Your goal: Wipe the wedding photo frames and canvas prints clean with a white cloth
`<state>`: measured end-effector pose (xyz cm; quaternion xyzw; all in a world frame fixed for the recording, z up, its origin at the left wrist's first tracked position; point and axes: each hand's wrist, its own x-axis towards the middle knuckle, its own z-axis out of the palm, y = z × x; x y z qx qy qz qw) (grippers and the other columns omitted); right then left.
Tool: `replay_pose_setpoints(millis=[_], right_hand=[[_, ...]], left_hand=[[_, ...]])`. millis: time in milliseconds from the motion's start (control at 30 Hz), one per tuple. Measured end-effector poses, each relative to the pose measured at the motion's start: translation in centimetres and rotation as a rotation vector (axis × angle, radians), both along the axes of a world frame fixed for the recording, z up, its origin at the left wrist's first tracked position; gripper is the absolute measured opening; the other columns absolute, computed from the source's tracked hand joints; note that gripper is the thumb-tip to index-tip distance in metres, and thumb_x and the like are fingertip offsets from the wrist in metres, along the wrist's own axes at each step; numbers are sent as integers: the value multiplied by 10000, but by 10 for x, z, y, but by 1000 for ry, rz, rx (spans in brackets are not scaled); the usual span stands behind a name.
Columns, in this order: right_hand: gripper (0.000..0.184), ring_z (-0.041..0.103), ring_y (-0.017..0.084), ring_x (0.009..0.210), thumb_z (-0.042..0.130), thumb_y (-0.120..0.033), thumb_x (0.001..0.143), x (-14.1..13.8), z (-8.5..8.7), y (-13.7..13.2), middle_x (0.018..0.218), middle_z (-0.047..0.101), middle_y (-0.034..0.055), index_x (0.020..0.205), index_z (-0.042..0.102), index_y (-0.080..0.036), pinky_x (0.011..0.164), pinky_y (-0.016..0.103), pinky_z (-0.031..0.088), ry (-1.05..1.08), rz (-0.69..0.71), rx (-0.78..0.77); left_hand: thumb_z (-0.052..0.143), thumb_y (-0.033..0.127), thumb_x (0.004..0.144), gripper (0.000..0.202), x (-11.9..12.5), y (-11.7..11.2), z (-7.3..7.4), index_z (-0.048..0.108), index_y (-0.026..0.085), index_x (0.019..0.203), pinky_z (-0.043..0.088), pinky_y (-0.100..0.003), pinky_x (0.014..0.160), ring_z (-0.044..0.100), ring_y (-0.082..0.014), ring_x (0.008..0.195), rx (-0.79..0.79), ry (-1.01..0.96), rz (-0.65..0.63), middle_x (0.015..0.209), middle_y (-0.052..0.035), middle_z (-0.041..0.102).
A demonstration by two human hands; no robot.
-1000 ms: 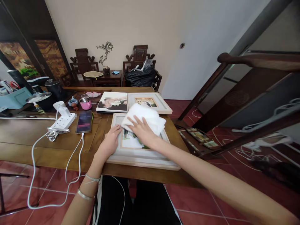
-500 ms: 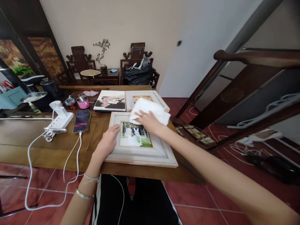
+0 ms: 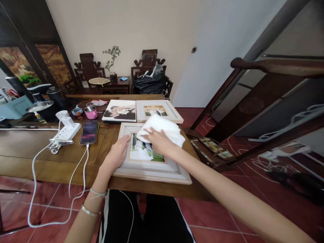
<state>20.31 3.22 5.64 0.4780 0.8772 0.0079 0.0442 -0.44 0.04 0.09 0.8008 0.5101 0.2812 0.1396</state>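
Observation:
A white picture frame point(image 3: 152, 174) lies flat at the table's front edge, with a photo point(image 3: 138, 155) of two people in it. My left hand point(image 3: 116, 154) grips the frame's left side, its fingers over the border. In my right hand point(image 3: 160, 142) is a bunched white cloth point(image 3: 165, 128), pressed on the upper right of the frame and covering part of the photo. Some of the right fingers lie on top of the cloth; the rest are hidden.
Behind the frame lie a second white frame point(image 3: 174, 114) and a photo album point(image 3: 119, 110). To the left are a phone point(image 3: 89, 132) with its cable, a power strip point(image 3: 68, 131) and a pink cup point(image 3: 91, 112). A dark wooden chair point(image 3: 253, 101) stands at the right.
My right hand and the cloth have moved a little down and left across the glass, covering more of the photo. My left hand stays on the frame. The camera view has tilted slightly.

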Motion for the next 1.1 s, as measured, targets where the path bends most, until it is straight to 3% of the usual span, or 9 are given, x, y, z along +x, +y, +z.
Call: replay_pose_setpoints(millis=[167,300,500,700,900,1100], right_hand=[[616,163,388,1403,403,15,821,-50,-3,10,1552,232,107,1396,425,-207,1010,692,267,81,33,-8],[503,148,400,1405,378,-56,885,-62,-1,-11,1552,233,100,1344,496,-223,999,713,266,72,82,-49],[654,165,412,1400,576,11,678,-45,20,-76,1544,238,119,1306,529,-165,1038,675,270,-39,323,-246],[682,204,374,1400,463,74,667,-7,26,-106,1511,324,91,1296,544,-179,1051,646,272,65,323,-288],[729,264,334,1389,384,134,623,23,20,-84,1482,382,92,1236,599,-196,1039,612,318,-9,141,-247],[714,152,384,1411,369,122,723,-9,-3,-22,1552,202,107,1364,469,-175,1006,690,291,-30,26,1]], left_hand=[[290,348,984,506,2,-4,9,270,149,1448,224,-427,1160,272,-219,1409,51,-87,-37,1507,-141,325],[279,407,978,571,2,-3,10,212,131,1474,190,-422,1169,226,-220,1426,52,-141,-43,1537,-148,261],[193,447,979,591,-1,-6,7,309,106,1447,208,-435,1161,270,-239,1410,-3,-170,-40,1511,-147,326],[278,382,979,497,6,-3,4,438,111,1364,270,-483,1129,279,-257,1406,-45,6,51,1466,-148,404],[265,317,986,456,5,0,-4,431,127,1366,310,-465,1116,358,-234,1369,-17,10,21,1446,-145,431],[265,222,967,449,3,-1,-4,387,157,1395,302,-474,1115,378,-227,1356,9,-42,22,1449,-139,427]])
